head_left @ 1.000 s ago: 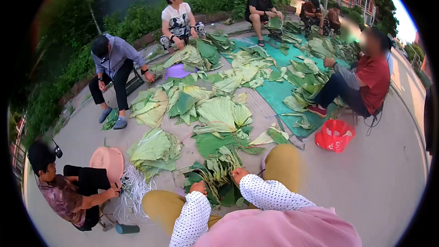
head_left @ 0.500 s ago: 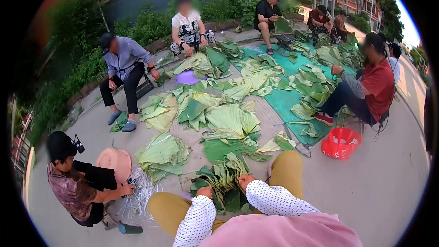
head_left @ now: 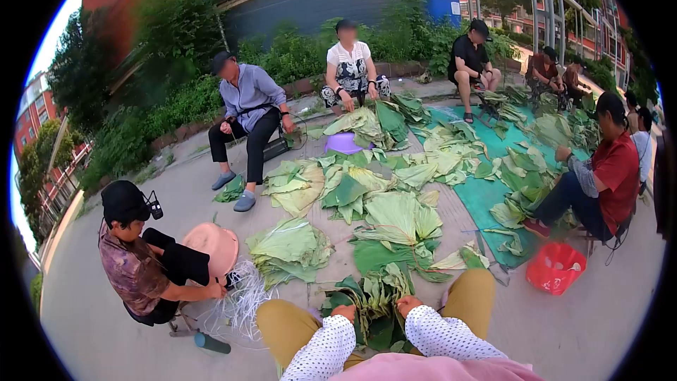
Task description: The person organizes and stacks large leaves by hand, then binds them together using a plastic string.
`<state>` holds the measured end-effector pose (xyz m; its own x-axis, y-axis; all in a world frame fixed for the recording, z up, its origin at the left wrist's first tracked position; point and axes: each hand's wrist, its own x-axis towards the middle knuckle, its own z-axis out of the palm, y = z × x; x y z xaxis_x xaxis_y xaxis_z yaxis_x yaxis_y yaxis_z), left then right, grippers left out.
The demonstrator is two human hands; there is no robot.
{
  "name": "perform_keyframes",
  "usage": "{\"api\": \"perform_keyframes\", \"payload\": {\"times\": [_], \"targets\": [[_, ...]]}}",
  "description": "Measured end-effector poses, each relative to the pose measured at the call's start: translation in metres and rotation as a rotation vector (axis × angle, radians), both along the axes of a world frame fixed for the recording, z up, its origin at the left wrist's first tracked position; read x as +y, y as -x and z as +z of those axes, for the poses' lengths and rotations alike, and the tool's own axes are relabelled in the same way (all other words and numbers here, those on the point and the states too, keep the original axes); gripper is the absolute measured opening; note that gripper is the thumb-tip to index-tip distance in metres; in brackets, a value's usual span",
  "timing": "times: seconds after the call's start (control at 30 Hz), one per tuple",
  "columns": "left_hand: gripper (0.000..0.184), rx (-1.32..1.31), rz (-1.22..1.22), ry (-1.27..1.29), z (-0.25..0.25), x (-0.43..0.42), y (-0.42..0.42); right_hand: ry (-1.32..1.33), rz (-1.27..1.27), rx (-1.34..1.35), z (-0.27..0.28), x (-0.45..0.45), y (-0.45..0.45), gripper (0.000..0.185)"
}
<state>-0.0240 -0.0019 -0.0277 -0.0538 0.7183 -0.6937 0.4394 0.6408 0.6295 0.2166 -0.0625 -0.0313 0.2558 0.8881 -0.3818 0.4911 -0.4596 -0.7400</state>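
Note:
A bundle of large green leaves (head_left: 375, 295), folded and layered, stands between my knees. My left hand (head_left: 343, 312) is closed on its left edge. On the opposite side my right hand (head_left: 407, 305) grips the right edge, fingers curled in. The fingertips of both hands are partly hidden among the leaves. Just beyond the bundle lies a broad stack of leaves (head_left: 398, 222) with a thin reddish string across it. Another flat leaf pile (head_left: 289, 248) rests on the pavement to the left.
At left, a person (head_left: 144, 268) sits by a pink tub (head_left: 213, 245) and white strips (head_left: 243, 296). A green cylinder (head_left: 211, 343) lies nearby. A red bag (head_left: 556, 268) stands at right, near a green tarp (head_left: 469, 194) bearing leaves. Several people sit around.
My view has turned, shifting the scene rightward and down. Both hands keep their hold on the leaf bundle. The black-clad person at the back no longer holds up a leaf.

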Motion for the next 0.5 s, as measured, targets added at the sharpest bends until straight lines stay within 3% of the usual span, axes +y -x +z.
{"api": "perform_keyframes", "payload": {"times": [0.1,0.13,0.37,0.5], "targets": [[0.034,0.078,-0.084,-0.022,0.003,0.002,0.002,-0.034,0.007,-0.029,-0.015,0.000,-0.003,0.026],[0.025,0.005,-0.089,0.020,0.007,0.002,0.002,-0.045,-0.016,-0.007,-0.021,0.000,-0.003,0.025],[0.025,-0.027,-0.066,0.008,0.007,0.000,0.002,-0.126,-0.044,0.029,-0.055,0.004,-0.006,0.023],[0.026,-0.013,-0.061,0.017,-0.015,0.006,0.005,-0.110,-0.032,0.022,-0.049,0.003,-0.005,0.023]]}}
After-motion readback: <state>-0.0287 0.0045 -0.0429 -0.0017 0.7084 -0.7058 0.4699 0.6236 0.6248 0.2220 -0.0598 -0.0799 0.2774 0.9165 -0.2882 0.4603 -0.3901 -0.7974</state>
